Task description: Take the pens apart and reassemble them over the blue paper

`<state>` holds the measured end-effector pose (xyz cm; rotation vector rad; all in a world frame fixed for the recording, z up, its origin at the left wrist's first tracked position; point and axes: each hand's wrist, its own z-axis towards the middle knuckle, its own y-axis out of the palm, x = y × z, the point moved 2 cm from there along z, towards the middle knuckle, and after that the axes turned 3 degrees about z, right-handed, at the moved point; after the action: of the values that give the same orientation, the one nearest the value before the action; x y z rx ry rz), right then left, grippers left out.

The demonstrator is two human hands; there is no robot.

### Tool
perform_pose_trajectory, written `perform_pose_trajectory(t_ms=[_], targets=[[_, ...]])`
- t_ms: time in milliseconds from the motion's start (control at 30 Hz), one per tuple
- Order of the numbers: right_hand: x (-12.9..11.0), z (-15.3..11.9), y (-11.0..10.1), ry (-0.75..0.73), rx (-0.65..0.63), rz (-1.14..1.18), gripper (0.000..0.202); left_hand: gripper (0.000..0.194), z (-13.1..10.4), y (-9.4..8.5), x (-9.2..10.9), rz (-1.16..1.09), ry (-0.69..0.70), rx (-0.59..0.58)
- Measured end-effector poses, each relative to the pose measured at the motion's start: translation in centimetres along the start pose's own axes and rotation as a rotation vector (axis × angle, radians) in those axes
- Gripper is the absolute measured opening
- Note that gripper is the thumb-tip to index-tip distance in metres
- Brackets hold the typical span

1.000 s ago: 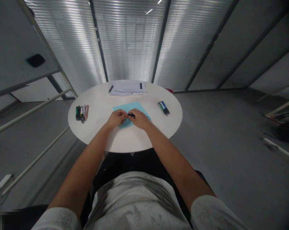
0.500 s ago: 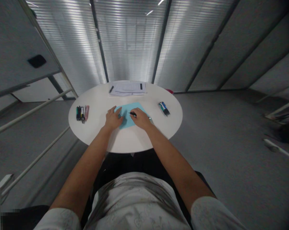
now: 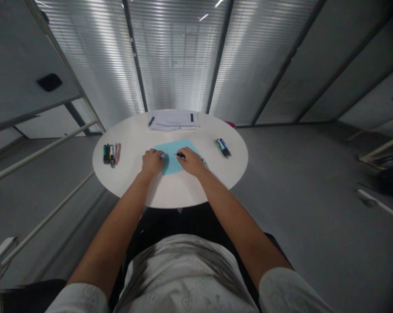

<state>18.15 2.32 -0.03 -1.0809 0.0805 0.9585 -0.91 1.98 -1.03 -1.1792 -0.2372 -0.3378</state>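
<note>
A light blue sheet [image 3: 173, 163] lies on the round white table [image 3: 177, 193]. At the sheet's left edge my left hand [image 3: 152, 162] has its fingers closed on a small shiny object [image 3: 162, 155], too small to name. Over the right part of the sheet, my right hand [image 3: 190, 161] is closed round a black pen [image 3: 181, 155] whose tip points left. Another small shiny thing [image 3: 203, 160] shows by the sheet's right edge, partly beside my right hand.
Several markers [image 3: 111, 154] lie at the table's left side. Several pens [image 3: 223, 148] are grouped on the right. White papers [image 3: 173, 119] with a dark pen on them lie at the far edge. A metal-framed rack stands left of the table.
The fingers of my left hand, spread before, have closed on the small shiny object. My right hand has stayed in place with the pen.
</note>
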Motion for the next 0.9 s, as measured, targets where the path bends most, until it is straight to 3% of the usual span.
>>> perform_pose_trajectory(t_ms=[167, 533, 667, 900], targets=[[0.0, 0.0, 0.0, 0.023, -0.025, -0.003, 0.014, 0.033, 0.0, -0.3, -0.2, 0.030, -0.118, 0.006], [0.5, 0.1, 0.3, -0.010, -0.029, -0.013, 0.013, 0.021, 0.6, 0.1, -0.6, -0.098, -0.068, 0.028], [0.5, 0.1, 0.4, -0.014, -0.031, 0.002, 0.014, 0.020, 0.9, 0.6, -0.7, -0.279, -0.072, 0.063], [-0.3, -0.1, 0.2, -0.018, -0.081, 0.011, 0.022, 0.019, 1.3, 1.3, -0.1, -0.796, -0.133, 0.110]])
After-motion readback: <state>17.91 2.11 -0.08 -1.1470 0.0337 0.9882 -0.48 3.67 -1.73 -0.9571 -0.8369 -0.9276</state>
